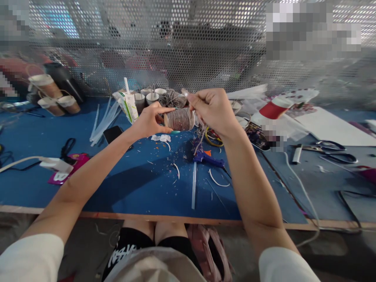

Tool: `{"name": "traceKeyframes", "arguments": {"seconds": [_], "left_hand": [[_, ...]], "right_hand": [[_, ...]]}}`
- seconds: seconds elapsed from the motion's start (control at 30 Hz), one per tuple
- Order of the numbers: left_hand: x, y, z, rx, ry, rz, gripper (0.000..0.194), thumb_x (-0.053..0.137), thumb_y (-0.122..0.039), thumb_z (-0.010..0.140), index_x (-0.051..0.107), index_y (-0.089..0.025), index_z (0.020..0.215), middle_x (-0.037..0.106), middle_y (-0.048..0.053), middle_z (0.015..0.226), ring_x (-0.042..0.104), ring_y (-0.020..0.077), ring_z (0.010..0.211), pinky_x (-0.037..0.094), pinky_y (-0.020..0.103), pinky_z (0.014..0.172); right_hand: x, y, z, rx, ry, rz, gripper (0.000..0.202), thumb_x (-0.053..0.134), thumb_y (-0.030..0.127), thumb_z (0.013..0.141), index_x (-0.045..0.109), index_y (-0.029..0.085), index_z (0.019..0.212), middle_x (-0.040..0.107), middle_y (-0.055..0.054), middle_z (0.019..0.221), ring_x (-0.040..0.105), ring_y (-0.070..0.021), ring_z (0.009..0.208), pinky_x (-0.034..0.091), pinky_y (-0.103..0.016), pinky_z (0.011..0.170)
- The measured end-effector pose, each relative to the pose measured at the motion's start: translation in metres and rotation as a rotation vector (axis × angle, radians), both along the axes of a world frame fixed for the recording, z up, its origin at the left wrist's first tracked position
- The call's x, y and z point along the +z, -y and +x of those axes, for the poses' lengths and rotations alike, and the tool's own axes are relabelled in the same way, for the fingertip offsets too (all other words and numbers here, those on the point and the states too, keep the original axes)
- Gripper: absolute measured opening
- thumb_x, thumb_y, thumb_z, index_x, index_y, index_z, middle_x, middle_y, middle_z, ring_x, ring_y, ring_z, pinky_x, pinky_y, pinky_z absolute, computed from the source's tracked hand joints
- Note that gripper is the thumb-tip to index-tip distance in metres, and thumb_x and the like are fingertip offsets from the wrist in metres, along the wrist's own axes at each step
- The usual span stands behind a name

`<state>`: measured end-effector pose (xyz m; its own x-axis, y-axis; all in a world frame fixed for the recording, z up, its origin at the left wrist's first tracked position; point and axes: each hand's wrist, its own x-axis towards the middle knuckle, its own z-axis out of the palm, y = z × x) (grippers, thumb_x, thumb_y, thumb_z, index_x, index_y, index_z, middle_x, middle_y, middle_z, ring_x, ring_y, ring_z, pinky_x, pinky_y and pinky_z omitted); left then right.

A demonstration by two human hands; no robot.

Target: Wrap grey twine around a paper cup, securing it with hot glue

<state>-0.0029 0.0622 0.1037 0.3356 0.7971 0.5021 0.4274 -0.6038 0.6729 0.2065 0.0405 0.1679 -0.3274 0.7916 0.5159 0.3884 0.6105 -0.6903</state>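
Near the middle of the view, my left hand grips a cylinder wound with grey-brown cord by its left end, thumb below and fingers above. The cylinder lies on its side in the air over the table. At its right end my right hand is closed in a pinch at about the same height. A loose strand of cord hangs below these fingers toward the blue glue gun. The fingertips partly hide where the strand meets the cylinder.
A glue stick and white scraps lie on the blue table. Behind are several cups and a tangle of grey cord. Scissors lie right; brown cups with handles stand left. A perforated metal screen closes the back.
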Motion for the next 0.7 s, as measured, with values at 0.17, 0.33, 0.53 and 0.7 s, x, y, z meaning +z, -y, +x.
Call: {"name": "traceKeyframes", "arguments": {"seconds": [0.17, 0.33, 0.53, 0.7], "left_hand": [[0.002, 0.005, 0.002, -0.01, -0.032, -0.026, 0.07, 0.094, -0.022, 0.054, 0.072, -0.026, 0.12, 0.052, -0.001, 0.091, 0.059, 0.0107, 0.066, 0.059, 0.036, 0.075], [0.004, 0.009, 0.005, -0.036, -0.042, 0.006, 0.069, 0.093, -0.02, 0.055, 0.072, -0.026, 0.12, 0.051, -0.001, 0.089, 0.057, 0.0113, 0.068, 0.058, 0.034, 0.072], [0.008, 0.015, 0.006, -0.103, 0.0, -0.024, 0.066, 0.092, -0.02, 0.055, 0.073, -0.027, 0.117, 0.052, 0.0, 0.093, 0.06, 0.0116, 0.073, 0.06, 0.035, 0.077], [0.015, 0.023, 0.008, -0.134, 0.03, -0.061, 0.066, 0.091, -0.011, 0.05, 0.075, -0.028, 0.112, 0.051, -0.002, 0.091, 0.06, 0.0124, 0.073, 0.06, 0.04, 0.084]], "right_hand": [[-0.001, -0.003, 0.0, -0.014, -0.006, -0.017, 0.052, 0.062, 0.056, 0.09, 0.053, 0.02, 0.054, 0.038, 0.005, 0.04, 0.036, -0.0053, 0.037, 0.036, -0.022, 0.041], [-0.002, -0.005, 0.0, -0.008, -0.027, -0.057, 0.052, 0.063, 0.054, 0.091, 0.053, 0.019, 0.054, 0.037, 0.005, 0.041, 0.035, -0.0051, 0.037, 0.035, -0.022, 0.04], [-0.004, -0.012, 0.003, 0.055, -0.072, -0.082, 0.053, 0.063, 0.056, 0.089, 0.052, 0.02, 0.053, 0.034, 0.007, 0.037, 0.031, -0.0041, 0.033, 0.03, -0.02, 0.035], [-0.004, -0.017, 0.007, 0.086, -0.08, -0.151, 0.051, 0.066, 0.055, 0.088, 0.051, 0.021, 0.053, 0.035, 0.007, 0.034, 0.029, -0.0041, 0.03, 0.026, -0.02, 0.032]]}}
